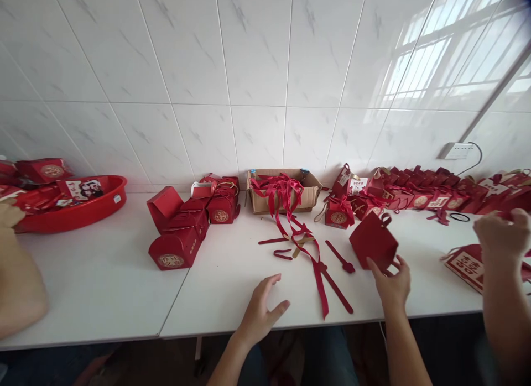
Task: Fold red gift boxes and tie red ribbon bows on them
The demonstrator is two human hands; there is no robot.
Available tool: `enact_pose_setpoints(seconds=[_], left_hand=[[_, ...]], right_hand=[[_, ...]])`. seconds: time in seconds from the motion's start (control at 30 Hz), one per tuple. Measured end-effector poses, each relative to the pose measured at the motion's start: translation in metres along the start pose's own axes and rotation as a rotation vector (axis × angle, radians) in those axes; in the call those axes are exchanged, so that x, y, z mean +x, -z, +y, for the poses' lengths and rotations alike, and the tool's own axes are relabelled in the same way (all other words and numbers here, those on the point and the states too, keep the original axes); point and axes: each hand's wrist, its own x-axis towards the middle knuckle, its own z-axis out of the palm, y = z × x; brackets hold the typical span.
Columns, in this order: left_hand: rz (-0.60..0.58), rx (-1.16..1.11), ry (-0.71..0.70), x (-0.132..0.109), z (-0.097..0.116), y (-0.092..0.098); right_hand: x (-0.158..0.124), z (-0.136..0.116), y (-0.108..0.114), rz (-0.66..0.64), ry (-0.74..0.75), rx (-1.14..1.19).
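My left hand (261, 308) hovers open over the white table (103, 286), fingers spread, holding nothing. Just right of it lie loose red ribbons (319, 270). My right hand (392, 281) grips the lower corner of a small red gift box (373, 241) that stands tilted on the table. Red ribbons spill out of a cardboard box (309, 193) at the back.
Red gift boxes (178, 231) are stacked left of centre, and a long row of them (431, 195) lines the wall at right. A red basin (70, 214) sits far left. Another person's arm (19, 281) is at the left edge, another's hand (500, 234) at right.
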Motion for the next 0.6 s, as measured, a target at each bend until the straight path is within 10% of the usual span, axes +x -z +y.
enact_pose_setpoints(seconds=[0.43, 0.6], left_hand=[[0.078, 0.015, -0.05, -0.002, -0.001, -0.004], [0.496, 0.146, -0.171, 0.015, -0.01, 0.063]], right_hand=[[0.008, 0.044, -0.01, -0.284, 0.14, -0.26], [0.009, 0.046, -0.009, -0.305, 0.152, -0.262]])
